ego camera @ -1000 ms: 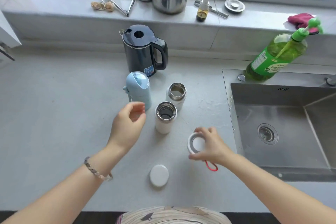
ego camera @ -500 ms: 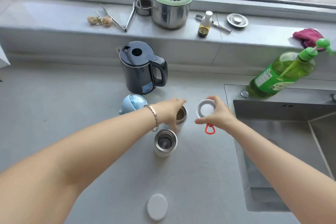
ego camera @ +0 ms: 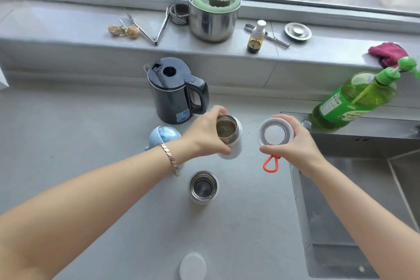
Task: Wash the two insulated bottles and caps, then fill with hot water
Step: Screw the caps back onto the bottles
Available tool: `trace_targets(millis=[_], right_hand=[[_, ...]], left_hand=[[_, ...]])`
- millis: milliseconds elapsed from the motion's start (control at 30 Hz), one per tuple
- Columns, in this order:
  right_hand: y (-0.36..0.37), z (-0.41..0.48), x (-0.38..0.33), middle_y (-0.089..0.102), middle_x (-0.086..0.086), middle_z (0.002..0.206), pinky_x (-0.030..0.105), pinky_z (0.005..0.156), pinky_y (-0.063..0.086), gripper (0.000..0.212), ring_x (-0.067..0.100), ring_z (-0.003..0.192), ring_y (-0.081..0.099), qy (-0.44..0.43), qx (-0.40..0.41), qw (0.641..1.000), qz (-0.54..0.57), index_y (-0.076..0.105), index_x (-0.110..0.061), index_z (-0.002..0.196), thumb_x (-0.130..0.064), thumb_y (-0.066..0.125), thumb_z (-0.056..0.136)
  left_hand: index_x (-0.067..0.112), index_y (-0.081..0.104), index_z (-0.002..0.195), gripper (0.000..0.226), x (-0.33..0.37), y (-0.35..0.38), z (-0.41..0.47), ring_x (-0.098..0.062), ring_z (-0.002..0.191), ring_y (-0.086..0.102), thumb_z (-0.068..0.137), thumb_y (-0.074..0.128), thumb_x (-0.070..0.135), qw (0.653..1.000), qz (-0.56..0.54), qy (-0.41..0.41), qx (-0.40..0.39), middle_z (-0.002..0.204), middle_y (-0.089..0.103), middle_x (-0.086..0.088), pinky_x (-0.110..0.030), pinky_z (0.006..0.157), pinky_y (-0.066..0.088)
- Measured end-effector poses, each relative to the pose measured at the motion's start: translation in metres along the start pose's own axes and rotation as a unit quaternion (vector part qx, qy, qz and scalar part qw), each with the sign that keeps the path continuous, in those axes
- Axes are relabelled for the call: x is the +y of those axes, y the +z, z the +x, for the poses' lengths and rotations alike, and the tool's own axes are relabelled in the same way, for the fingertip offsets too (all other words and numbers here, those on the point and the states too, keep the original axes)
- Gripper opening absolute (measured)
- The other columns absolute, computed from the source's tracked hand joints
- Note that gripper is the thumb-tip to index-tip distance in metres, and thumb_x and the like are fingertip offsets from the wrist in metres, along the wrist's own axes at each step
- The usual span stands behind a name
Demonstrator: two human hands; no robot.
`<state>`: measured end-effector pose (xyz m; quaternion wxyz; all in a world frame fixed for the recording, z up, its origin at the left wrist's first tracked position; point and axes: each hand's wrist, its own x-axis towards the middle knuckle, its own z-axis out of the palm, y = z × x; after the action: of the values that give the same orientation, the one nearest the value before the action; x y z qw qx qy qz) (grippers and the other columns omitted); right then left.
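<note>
Bottles sit uncapped at centre frame: the left hand (ego camera: 204, 136) wraps the rear bottle (ego camera: 229, 136), tilted and holding murky liquid, while the front bottle (ego camera: 203, 186) stands free on the tabletop (ego camera: 91, 143). The right hand (ego camera: 293, 141) pinches a cap (ego camera: 276, 132) beside the sink (ego camera: 363, 188). Tilting further could, I judge, spill onto the tabletop; the kettle (ego camera: 175, 91) and blue container (ego camera: 163, 137) crowd close.

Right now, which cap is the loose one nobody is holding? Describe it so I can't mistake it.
Start at the black kettle on the counter and come straight toward the camera, past the open bottle standing alone. The loose cap lies flat near the counter's front edge: a plain white disc, without the red loop of the cap in the right hand.
</note>
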<state>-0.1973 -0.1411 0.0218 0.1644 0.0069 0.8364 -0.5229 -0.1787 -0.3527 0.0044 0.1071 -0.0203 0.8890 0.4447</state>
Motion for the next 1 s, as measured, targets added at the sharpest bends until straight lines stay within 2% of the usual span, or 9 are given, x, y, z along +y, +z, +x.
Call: trace_targets(millis=[133, 233, 333, 433, 533, 667, 733, 867, 1000], right_hand=[[-0.014, -0.01, -0.039, 0.058, -0.007, 0.101, 0.015, 0.051, 0.049, 0.066, -0.007, 0.068, 0.058, -0.072, 0.001, 0.997, 0.021, 0.053, -0.027, 0.11, 0.008, 0.08, 0.06], [-0.022, -0.02, -0.072, 0.059, -0.006, 0.099, 0.019, 0.058, 0.054, 0.06, -0.006, 0.073, 0.058, -0.131, -0.017, 0.991, 0.037, 0.051, -0.029, 0.113, -0.004, 0.078, 0.066], [-0.029, -0.035, -0.102, 0.057, -0.001, 0.106, 0.028, 0.076, 0.053, 0.048, 0.006, 0.084, 0.059, -0.159, -0.056, 0.985, 0.028, 0.05, -0.032, 0.12, -0.026, 0.049, 0.072], [-0.029, -0.05, -0.119, 0.043, 0.0, 0.124, 0.009, 0.096, 0.031, 0.056, -0.006, 0.107, 0.044, -0.229, -0.058, 0.968, -0.083, 0.04, -0.034, 0.135, -0.033, 0.04, 0.079], [-0.02, -0.066, -0.127, 0.03, -0.005, 0.128, -0.009, 0.086, 0.018, 0.061, -0.01, 0.106, 0.036, -0.298, -0.076, 0.931, -0.197, 0.028, -0.034, 0.141, -0.031, 0.057, 0.088], [-0.009, -0.068, -0.125, 0.035, -0.005, 0.123, 0.004, 0.098, 0.026, 0.089, 0.003, 0.111, 0.038, -0.413, -0.042, 0.873, -0.255, 0.038, -0.017, 0.139, -0.033, 0.078, 0.061], [-0.003, -0.068, -0.124, 0.04, -0.004, 0.121, 0.012, 0.097, 0.033, 0.089, 0.006, 0.112, 0.04, -0.417, -0.051, 0.87, -0.257, 0.045, -0.016, 0.136, -0.036, 0.078, 0.056], [0.006, -0.074, -0.123, 0.05, -0.006, 0.12, 0.002, 0.09, 0.031, 0.082, 0.003, 0.11, 0.046, -0.386, -0.087, 0.898, -0.19, 0.044, -0.039, 0.126, -0.024, 0.087, 0.058], [0.005, -0.078, -0.12, 0.052, -0.008, 0.119, 0.006, 0.086, 0.038, 0.085, -0.004, 0.108, 0.048, -0.375, -0.115, 0.907, -0.15, 0.041, -0.047, 0.123, -0.024, 0.087, 0.056]], left_hand=[[0.022, 0.051, 0.109, 0.069, 0.028, -0.015, -0.018, -0.002, 0.089, 0.059, 0.053, 0.087, 0.005, 0.976, -0.193, 0.016, 0.098, 0.097, 0.062, 0.011, -0.013, 0.081, 0.046], [0.026, 0.055, 0.102, 0.067, 0.048, -0.02, -0.03, 0.001, 0.086, 0.061, 0.048, 0.09, 0.006, 0.958, -0.251, 0.061, 0.122, 0.099, 0.065, 0.006, -0.013, 0.081, 0.047], [0.031, 0.058, 0.1, 0.061, 0.064, -0.023, -0.046, -0.006, 0.092, 0.061, 0.047, 0.086, 0.018, 0.952, -0.249, 0.105, 0.144, 0.107, 0.063, -0.003, -0.017, 0.084, 0.047], [0.035, 0.058, 0.097, 0.058, 0.074, -0.026, -0.062, -0.006, 0.091, 0.061, 0.048, 0.081, 0.014, 0.946, -0.262, 0.106, 0.157, 0.108, 0.061, -0.004, -0.015, 0.08, 0.046], [0.043, 0.057, 0.09, 0.054, 0.077, -0.025, -0.076, -0.011, 0.098, 0.059, 0.048, 0.079, 0.017, 0.954, -0.215, 0.109, 0.179, 0.105, 0.06, 0.001, -0.023, 0.086, 0.047], [0.046, 0.051, 0.081, 0.05, 0.074, -0.023, -0.093, -0.001, 0.091, 0.056, 0.051, 0.081, 0.02, 0.964, -0.164, 0.088, 0.189, 0.101, 0.057, 0.011, -0.012, 0.078, 0.044], [0.048, 0.046, 0.082, 0.058, 0.072, -0.022, -0.099, 0.004, 0.086, 0.054, 0.054, 0.083, 0.012, 0.968, -0.133, 0.084, 0.194, 0.096, 0.053, 0.016, -0.006, 0.072, 0.039], [0.051, 0.042, 0.082, 0.064, 0.071, -0.023, -0.106, 0.009, 0.081, 0.051, 0.053, 0.081, 0.01, 0.968, -0.117, 0.08, 0.209, 0.091, 0.05, 0.017, -0.002, 0.067, 0.036], [0.046, 0.042, 0.08, 0.062, 0.072, -0.021, -0.109, 0.007, 0.079, 0.049, 0.051, 0.081, 0.006, 0.97, -0.105, 0.091, 0.199, 0.083, 0.049, 0.018, -0.005, 0.066, 0.037]])
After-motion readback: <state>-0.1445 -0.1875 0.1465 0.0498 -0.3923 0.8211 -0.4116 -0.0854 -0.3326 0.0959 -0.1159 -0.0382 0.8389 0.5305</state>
